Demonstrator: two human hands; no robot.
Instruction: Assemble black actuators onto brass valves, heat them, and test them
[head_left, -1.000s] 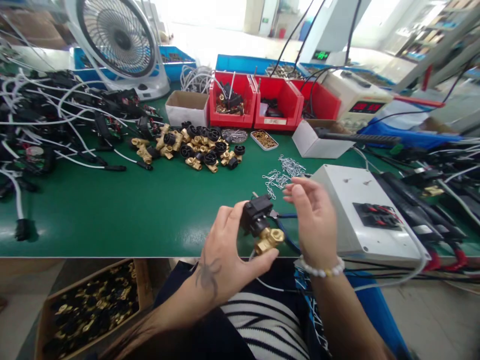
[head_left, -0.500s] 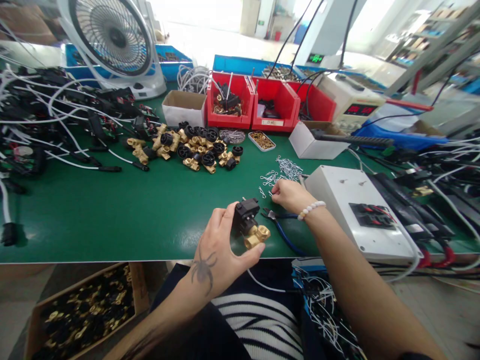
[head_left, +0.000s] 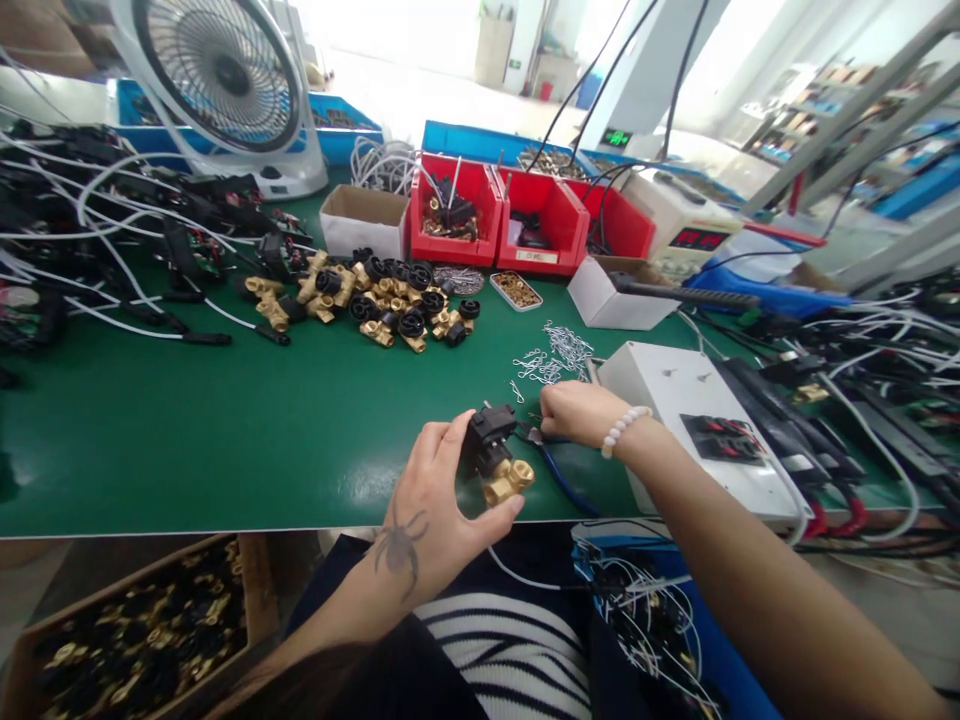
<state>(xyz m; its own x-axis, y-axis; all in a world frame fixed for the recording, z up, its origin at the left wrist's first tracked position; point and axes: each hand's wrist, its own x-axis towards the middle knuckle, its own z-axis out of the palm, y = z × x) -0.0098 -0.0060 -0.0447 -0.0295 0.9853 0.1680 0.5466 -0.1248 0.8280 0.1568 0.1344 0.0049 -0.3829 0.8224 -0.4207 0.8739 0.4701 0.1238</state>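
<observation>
My left hand (head_left: pixel 427 500) is closed round a brass valve with a black actuator (head_left: pixel 491 435) on top; its brass body (head_left: pixel 510 482) points toward my thumb. My right hand (head_left: pixel 577 412) is pinched, and the thin end of a metal R-clip (head_left: pixel 535 417) sticks out from the fingertips toward the valve. Just below that hand lie pliers with blue handles (head_left: pixel 562 478), partly hidden by it. Beyond my right fingers is a pile of R-clips (head_left: pixel 566 348), with one single clip (head_left: pixel 517 391) lying apart.
Brass valve bodies with black caps (head_left: pixel 390 295) are heaped behind the valve. Red bins (head_left: pixel 540 222), a small tray of brass parts (head_left: pixel 516 290) and a white box (head_left: pixel 626 295) stand farther back. A grey test box (head_left: pixel 660 375) is at right; wired black units (head_left: pixel 202 250) crowd the left.
My right hand has drawn back from the R-clip pile toward the valve, with a clip now between its fingertips. My left hand keeps hold of the valve; the view has shifted slightly.
</observation>
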